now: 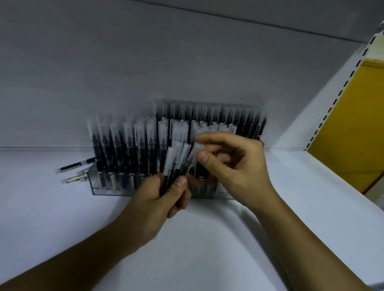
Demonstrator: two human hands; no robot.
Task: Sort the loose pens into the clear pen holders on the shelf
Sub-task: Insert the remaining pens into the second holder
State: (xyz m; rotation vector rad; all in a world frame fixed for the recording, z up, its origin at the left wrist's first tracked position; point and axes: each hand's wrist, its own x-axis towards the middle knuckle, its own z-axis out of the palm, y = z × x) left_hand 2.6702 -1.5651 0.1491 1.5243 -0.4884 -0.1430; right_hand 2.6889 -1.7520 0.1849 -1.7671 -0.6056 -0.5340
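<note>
Head view: pen holders [115, 185] at shelf [34, 202] back

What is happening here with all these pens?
A person is sorting pens at a white shelf. The left hand grips a small bundle of capped pens. The right hand pinches the cap end of a single pen in that bundle. Behind the hands stands a clear pen holder with many pens upright in it. A few loose pens lie on the shelf beside the holder's left end.
</note>
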